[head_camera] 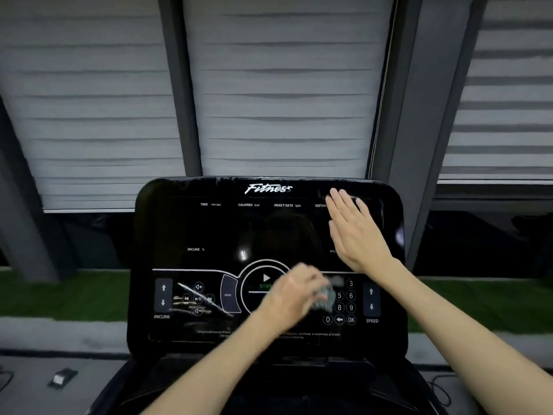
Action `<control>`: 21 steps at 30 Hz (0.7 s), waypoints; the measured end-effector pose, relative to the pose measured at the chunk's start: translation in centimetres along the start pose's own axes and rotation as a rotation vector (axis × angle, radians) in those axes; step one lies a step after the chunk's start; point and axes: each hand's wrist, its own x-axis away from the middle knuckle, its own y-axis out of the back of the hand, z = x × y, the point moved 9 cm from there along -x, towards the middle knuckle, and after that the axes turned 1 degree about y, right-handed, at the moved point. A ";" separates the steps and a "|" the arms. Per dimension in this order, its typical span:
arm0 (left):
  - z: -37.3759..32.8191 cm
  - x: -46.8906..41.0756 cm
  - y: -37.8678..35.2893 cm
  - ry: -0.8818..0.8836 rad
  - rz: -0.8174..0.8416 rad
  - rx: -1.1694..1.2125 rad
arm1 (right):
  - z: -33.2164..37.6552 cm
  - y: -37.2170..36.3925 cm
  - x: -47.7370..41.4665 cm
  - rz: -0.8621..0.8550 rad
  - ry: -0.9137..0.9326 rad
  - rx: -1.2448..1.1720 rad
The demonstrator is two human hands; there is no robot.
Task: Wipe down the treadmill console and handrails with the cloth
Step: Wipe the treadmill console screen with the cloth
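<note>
A: Where did we have the cloth [326,295]?

B: In our left hand [291,296], just below the middle of the frame. Its fingers were curled round it, and it stuck out to the right of them, against the console [209,229] over the keypad [347,307]. It was blurred, so we could not tell how it was folded.

A: And our right hand [356,232]?

B: Right of centre, flat on the upper right of the screen, fingers straight and together, holding nothing. We judged it was only bracing the panel.

A: What did the next stroke turn on?

B: The streaks [194,304]. They lay on the lower left of the console, around the volume buttons, well apart from the cloth and to the left of it. The console's long axis ran left to right across the frame, so we reckoned the stroke should run along it, leftwards past the start button [265,278].

A: Which hand was nearer?

B: The left, by far, and it had the cloth.

A: The handrails?

B: We could not make them out; only dark shapes showed at the bottom edge.
</note>
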 end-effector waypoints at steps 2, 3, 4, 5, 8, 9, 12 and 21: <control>-1.7 2.6 -2.7 -0.037 0.136 0.067 | 0.5 0.1 0.5 -0.004 0.001 -0.002; -2.4 3.5 -4.0 -0.064 0.211 0.093 | 0.7 0.1 0.7 -0.006 -0.003 -0.007; -3.1 4.2 -5.0 -0.095 0.282 0.104 | 0.8 0.1 0.9 -0.003 -0.011 -0.016; -3.6 4.6 -5.6 -0.118 0.344 0.111 | 1.0 0.0 1.1 0.000 -0.021 -0.027; -3.0 4.3 -5.6 -0.075 0.391 0.126 | 1.6 0.1 1.5 -0.008 -0.039 -0.075; -2.2 3.8 -5.0 -0.025 0.352 0.129 | 1.8 0.4 1.6 -0.022 -0.039 -0.102; 1.3 1.3 -0.6 0.227 0.137 0.219 | 2.1 1.8 2.1 -0.092 -0.086 -0.287; 10.5 -1.7 12.0 0.941 -0.483 0.617 | 6.7 2.7 1.3 0.032 -0.346 -1.221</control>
